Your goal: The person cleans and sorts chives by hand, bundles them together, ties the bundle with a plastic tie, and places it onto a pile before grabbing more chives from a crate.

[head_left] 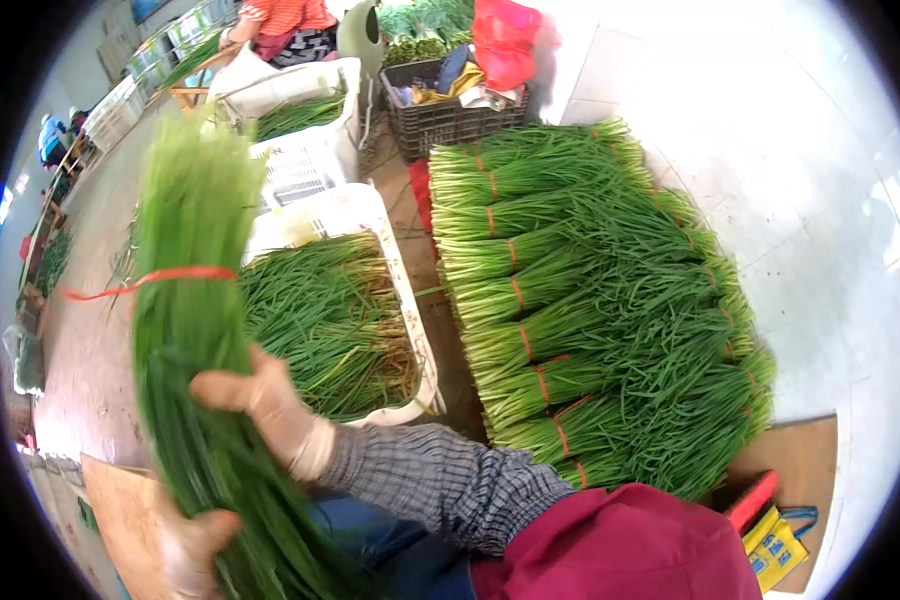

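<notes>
A long bundle of green stalks (195, 350) stands nearly upright at the left, its pale ends up and blurred. A red tie (185, 273) rings its upper part, with a loose end hanging out to the left. My right hand (270, 410), in a pale glove and below a grey checked sleeve, is closed around the bundle's middle from the right. Lower down, my left hand (195, 550) grips the same bundle from the left, thumb across the front. Both hands' other fingers are mostly hidden.
Tied green bundles (590, 300) form a large pile at the right. Loose stalks fill a white crate (425, 350) beyond my right arm. Farther back are a black crate (455, 125), a red bag (505, 45) and a seated person in orange (280, 20). A yellow packet (775, 550) lies lower right.
</notes>
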Demonstrator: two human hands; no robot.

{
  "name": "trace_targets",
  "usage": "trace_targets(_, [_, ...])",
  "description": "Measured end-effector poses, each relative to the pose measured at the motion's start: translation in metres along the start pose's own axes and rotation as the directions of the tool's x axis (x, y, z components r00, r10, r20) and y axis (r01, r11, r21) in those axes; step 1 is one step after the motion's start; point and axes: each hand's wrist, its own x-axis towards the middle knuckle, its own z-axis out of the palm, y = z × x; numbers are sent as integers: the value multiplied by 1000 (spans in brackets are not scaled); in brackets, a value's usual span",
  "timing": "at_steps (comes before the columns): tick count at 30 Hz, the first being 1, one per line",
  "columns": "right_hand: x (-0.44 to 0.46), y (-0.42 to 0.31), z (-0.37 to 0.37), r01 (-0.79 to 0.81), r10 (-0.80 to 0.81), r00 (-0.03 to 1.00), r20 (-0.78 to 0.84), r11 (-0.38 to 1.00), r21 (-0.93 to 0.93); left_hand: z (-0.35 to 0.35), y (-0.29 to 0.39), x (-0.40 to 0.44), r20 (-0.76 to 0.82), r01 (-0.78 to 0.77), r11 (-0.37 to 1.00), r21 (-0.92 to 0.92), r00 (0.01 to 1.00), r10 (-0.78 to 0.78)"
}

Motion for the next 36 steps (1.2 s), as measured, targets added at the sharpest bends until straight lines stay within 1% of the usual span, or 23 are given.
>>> trace_targets(2, [8,-21,-37,130,-130,992,0,990,-55,-29,-57,21,69,-68,956,285,996,50])
trace_targets(4, [-4,-47,-55,105,-112,991,-68,989,-100,-6,-76,32,61,-60,874,483,998,35])
trace_targets(5, [-9,-50,-64,148,-165,980,-109,978,-145,3,-87,38,67,-103,840,533,995,79])
trace_targets(8, [-25,-57,-96,206,-268,935,-231,943,-260,39,-85,47,67,-59,865,498,997,29])
trace_targets(10, [-38,-77,-99,183,-274,927,-256,927,-328,48,-101,56,233,-236,883,405,961,150])
trace_targets(12, [-47,-94,-111,239,-383,844,-376,895,-377,59,-113,63,292,-235,868,438,950,110])
trace_targets(16, [-58,-169,-166,234,-657,679,-327,617,-751,66,-104,63,389,-248,822,512,921,35])
trace_targets(18, [-63,-227,-188,145,-833,522,-182,297,-944,41,-121,71,436,-353,748,561,895,95])
trace_targets(19, [-65,-258,-168,17,-822,406,-399,444,-896,36,-112,66,348,-207,769,605,937,-21])
trace_targets(20, [-70,-286,-148,117,-829,423,-366,450,-885,32,-101,59,257,-56,771,635,956,-142])
trace_targets(21, [-69,-319,-144,37,-874,311,-373,403,-914,19,-104,57,228,-18,801,599,962,-150])
trace_targets(22, [-73,-366,-153,-54,-866,283,-413,415,-908,8,-106,56,200,22,828,561,966,-162])
trace_targets(23, [-70,-397,-147,-53,-887,94,-452,449,-892,9,-92,51,172,49,756,653,962,-211])
trace_targets(24, [-79,-434,-157,-28,-921,143,-363,363,-932,3,-87,48,192,54,767,639,955,-227])
trace_targets(25, [-89,-468,-170,-70,-949,100,-298,292,-954,-9,-87,45,209,60,778,626,948,-241])
trace_targets(26, [-96,-483,-164,-203,-912,75,-402,381,-902,-17,-85,40,224,68,788,613,941,-255])
trace_targets(27, [-94,-481,-173,-261,-932,99,-348,314,-913,-16,-82,33,219,5,801,599,961,-169])
trace_targets(29, [-84,-447,-178,-381,-938,183,-295,209,-901,-20,-88,19,177,17,850,527,976,-129])
trace_targets(31, [-66,-386,-190,-352,-864,424,-272,119,-928,-21,-87,2,170,32,847,531,975,-144])
trace_targets(32, [-58,-352,-202,-309,-814,485,-319,181,-934,-22,-90,-5,154,66,842,535,973,-174])
trace_targets(33, [-56,-311,-189,-294,-760,568,-316,171,-940,-27,-96,-14,137,100,837,539,969,-204])
trace_targets(34, [-51,-276,-193,-303,-738,616,-276,102,-948,-34,-103,-23,120,134,831,540,965,-233])
trace_targets(36, [-45,-216,-192,-280,-623,773,-120,-167,-945,-49,-114,-41,91,180,879,441,966,-243])
